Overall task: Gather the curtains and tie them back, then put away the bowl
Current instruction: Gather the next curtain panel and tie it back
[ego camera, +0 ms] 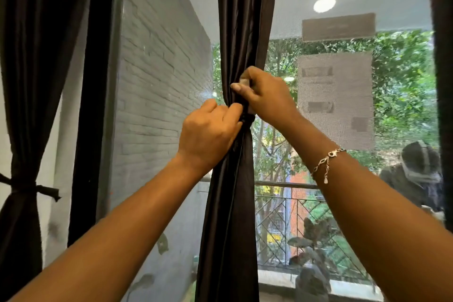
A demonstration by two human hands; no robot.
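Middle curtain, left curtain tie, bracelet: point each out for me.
middle curtain [228, 203], head view, lower gathered folds.
left curtain tie [24, 187], head view, its knot.
bracelet [331, 154], head view, its clasp.

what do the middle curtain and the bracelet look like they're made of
Middle curtain: dark woven fabric, probably satin-like, since its long folds carry a soft sheen. Bracelet: seems to be a silver-toned metal chain, bright and glinting, with small dark stones or beads; the actual metal cannot be told.

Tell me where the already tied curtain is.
At the far left of the head view, the tied curtain hangs left of the dark window frame.
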